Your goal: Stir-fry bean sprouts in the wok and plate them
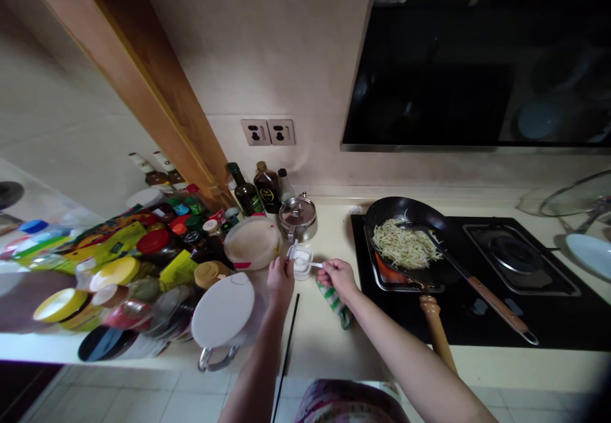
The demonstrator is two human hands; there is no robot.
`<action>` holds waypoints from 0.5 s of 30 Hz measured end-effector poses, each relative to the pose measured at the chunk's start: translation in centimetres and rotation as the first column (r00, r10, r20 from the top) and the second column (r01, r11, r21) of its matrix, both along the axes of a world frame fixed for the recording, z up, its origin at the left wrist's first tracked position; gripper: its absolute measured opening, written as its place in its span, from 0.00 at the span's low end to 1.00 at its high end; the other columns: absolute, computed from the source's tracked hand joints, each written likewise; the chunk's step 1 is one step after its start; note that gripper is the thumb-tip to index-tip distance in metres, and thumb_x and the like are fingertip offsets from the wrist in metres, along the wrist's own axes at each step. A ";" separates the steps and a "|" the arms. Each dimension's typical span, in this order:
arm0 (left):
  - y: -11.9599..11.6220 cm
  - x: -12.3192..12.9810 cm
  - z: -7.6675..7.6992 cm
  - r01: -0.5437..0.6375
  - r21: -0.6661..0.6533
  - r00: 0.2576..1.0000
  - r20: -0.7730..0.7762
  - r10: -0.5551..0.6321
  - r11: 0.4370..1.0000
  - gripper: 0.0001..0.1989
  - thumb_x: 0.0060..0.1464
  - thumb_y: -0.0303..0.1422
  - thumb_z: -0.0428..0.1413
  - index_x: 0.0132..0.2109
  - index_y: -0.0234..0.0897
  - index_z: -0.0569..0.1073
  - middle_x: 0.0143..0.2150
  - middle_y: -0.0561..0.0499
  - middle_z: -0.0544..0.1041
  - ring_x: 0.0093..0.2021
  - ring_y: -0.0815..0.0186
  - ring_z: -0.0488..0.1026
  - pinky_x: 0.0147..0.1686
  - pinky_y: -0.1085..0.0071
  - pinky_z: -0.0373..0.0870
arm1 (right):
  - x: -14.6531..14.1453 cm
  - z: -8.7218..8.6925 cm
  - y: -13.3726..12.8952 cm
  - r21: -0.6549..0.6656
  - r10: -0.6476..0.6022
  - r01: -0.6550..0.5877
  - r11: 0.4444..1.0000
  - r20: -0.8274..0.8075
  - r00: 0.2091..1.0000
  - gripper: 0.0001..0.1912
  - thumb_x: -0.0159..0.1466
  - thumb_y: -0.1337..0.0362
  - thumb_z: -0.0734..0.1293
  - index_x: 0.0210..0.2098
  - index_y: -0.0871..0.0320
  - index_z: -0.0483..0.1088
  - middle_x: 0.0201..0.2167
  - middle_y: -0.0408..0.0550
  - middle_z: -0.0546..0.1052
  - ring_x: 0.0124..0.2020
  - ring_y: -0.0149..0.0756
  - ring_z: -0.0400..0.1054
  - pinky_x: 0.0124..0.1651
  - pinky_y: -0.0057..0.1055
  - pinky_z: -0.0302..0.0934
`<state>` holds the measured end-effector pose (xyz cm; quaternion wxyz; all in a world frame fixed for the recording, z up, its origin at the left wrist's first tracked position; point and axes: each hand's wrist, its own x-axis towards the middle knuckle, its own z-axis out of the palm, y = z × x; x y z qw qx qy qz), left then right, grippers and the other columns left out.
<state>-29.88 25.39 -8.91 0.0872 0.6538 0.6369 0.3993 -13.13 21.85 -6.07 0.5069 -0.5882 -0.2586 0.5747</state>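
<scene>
A small white container (302, 269) of white grains or powder stands on the counter between my hands. My right hand (338, 277) is closed on the handle of a small white spoon (312, 264), whose bowl end is in the container. On the container's left side, my left hand (280, 278) pinches a thin white piece that looks like its raised lid (292, 247). A green-and-white striped cloth (336, 302) lies under my right hand. Just behind the container are a steel pot with a lid (298, 216) and a round translucent tub (252, 242).
At right, a wok (410, 203) with pale shredded food (405, 245) and a spatula (496, 302) sits on the black hob (458, 321). Jars and bottles (157, 245) crowd the left, beside a white lidded pot (223, 308). A range hood (453, 92) hangs above.
</scene>
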 end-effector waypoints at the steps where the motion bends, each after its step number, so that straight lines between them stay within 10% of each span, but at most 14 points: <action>1: 0.0 0.0 0.0 -0.002 0.001 1.000 -0.001 0.002 1.000 0.08 0.56 0.36 0.50 0.33 0.40 0.71 0.29 0.48 0.74 0.33 0.59 0.72 0.35 0.65 0.67 | 0.0 0.0 0.0 0.004 -0.001 0.001 1.000 0.000 1.000 0.10 0.56 0.62 0.67 0.22 0.59 0.67 0.17 0.42 0.74 0.18 0.28 0.70 0.19 0.21 0.63; 15: 0.0 -0.1 0.2 -0.022 -0.006 0.999 -0.034 0.022 1.000 0.08 0.55 0.36 0.51 0.32 0.39 0.71 0.29 0.48 0.75 0.33 0.60 0.72 0.35 0.67 0.67 | 0.1 0.8 -0.4 -0.071 -0.043 0.034 0.997 -0.124 0.991 0.10 0.56 0.66 0.67 0.20 0.59 0.65 0.16 0.42 0.74 0.17 0.28 0.70 0.19 0.21 0.65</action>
